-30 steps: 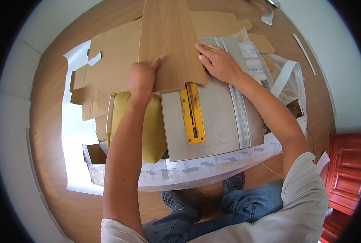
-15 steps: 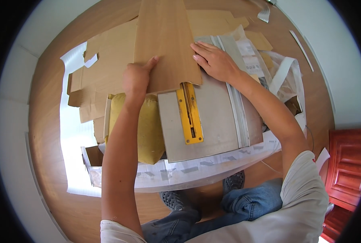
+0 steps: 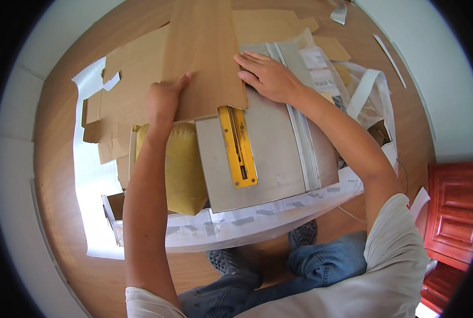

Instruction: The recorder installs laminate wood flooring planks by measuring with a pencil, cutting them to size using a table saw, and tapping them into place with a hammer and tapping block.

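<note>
A long wooden board (image 3: 204, 42) lies over the back of a metal table saw (image 3: 268, 148), its near end at the top of the yellow slotted insert (image 3: 238, 153). My left hand (image 3: 163, 99) is closed round the board's left edge, thumb on top. My right hand (image 3: 271, 79) lies with fingers stretched out, their tips against the board's right edge, the palm over the saw's metal top. A yellow fabric bag (image 3: 183, 169) sits left of the saw, beside my left forearm.
Cardboard sheets (image 3: 127, 69) and white foam sheeting (image 3: 88, 169) lie on the wooden floor under and around the saw, with plastic wrap (image 3: 375, 93) at right. A red wooden panelled piece (image 3: 453, 206) stands at lower right, near white walls (image 3: 432, 74). My feet (image 3: 300, 233) are below the saw.
The view has shifted, so saw, board and both hands appear further left. The board and my hands keep about the same place on the saw.
</note>
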### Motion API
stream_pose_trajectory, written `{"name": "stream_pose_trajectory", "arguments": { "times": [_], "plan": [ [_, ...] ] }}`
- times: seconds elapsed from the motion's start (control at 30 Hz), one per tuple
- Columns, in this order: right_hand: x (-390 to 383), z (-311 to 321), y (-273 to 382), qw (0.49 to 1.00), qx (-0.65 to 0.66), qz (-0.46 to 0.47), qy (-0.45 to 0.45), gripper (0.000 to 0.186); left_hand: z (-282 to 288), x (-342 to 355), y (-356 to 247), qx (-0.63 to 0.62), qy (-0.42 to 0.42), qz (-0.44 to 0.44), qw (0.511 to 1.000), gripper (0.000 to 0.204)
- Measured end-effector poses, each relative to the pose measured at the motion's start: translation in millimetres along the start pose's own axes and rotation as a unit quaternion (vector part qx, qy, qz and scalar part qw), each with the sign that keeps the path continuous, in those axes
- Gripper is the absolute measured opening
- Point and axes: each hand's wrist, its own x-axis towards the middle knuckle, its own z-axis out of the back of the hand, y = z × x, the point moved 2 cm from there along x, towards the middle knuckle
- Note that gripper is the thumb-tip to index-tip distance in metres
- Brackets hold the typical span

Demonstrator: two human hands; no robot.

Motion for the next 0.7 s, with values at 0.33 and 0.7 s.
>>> {"name": "stream_pose_trajectory", "arguments": {
  "times": [0.33, 0.7],
  "plan": [
    [2.7, -2.5, -1.9, 0.999, -0.014, -0.006, 0.031, 0.054, 3.6, 11.1, 2.1, 0.006, -0.004, 0.002, 1.0, 0.077],
    [1.5, -1.3, -1.4, 1.0, 0.002, -0.009, 0.03, 0.059, 4.5, 8.6, 3.9, 0.041, -0.003, 0.002, 0.999, 0.082]
  ]
}}
